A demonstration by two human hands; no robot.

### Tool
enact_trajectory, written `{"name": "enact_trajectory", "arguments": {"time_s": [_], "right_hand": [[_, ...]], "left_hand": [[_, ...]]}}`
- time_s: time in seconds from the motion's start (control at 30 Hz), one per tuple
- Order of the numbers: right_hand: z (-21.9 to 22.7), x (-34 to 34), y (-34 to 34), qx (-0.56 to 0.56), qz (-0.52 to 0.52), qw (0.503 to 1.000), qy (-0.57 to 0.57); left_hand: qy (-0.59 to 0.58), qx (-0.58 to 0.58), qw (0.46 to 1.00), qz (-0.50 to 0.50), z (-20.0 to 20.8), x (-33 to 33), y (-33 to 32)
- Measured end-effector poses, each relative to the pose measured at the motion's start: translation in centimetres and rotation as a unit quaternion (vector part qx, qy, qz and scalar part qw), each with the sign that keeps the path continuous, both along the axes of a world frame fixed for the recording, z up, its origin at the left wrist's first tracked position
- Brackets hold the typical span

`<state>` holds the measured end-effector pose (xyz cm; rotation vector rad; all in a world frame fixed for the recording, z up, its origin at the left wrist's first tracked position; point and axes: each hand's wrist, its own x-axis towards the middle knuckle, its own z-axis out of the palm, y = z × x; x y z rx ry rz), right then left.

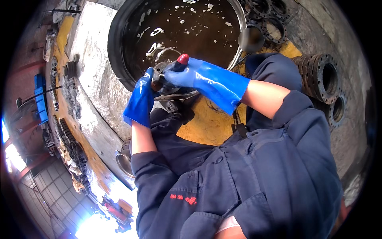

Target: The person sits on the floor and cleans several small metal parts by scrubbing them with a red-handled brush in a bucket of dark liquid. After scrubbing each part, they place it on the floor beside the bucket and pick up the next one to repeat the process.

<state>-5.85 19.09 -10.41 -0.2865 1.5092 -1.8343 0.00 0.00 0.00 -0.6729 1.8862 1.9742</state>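
Note:
Both my hands wear long blue rubber gloves and meet over the near rim of a big round tub [116, 47] of dark brown liquid. My left hand [143, 88] is closed on the edge of a grey metal part [158, 70] with a small round hole. Closed around a dark handle with a red end [183, 59], my right hand [186, 75] presses up against that part. What the handle belongs to is hidden by the glove and the part, as are most of my fingertips.
White foam patches float on the liquid. On the right stand stacked round metal flanges [328, 77], with more flange rings [274, 31] beyond the tub. A metal ring [125, 163] lies at left near my elbow. Rows of metal parts [69, 137] line the far left.

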Motion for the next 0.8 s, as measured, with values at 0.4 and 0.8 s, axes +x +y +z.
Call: {"name": "enact_trajectory", "arguments": {"time_s": [0.4, 0.8], "right_hand": [[5.0, -0.2, 4.7, 0.401, -0.028, 0.835, 0.376], [7.7, -0.8, 0.9, 0.381, 0.261, 0.699, 0.546]], "left_hand": [[0.005, -0.028, 0.999, -0.029, -1.8, -0.7, -1.2], [0.019, -0.103, 0.993, -0.049, -3.6, -1.1, -1.9]]}}
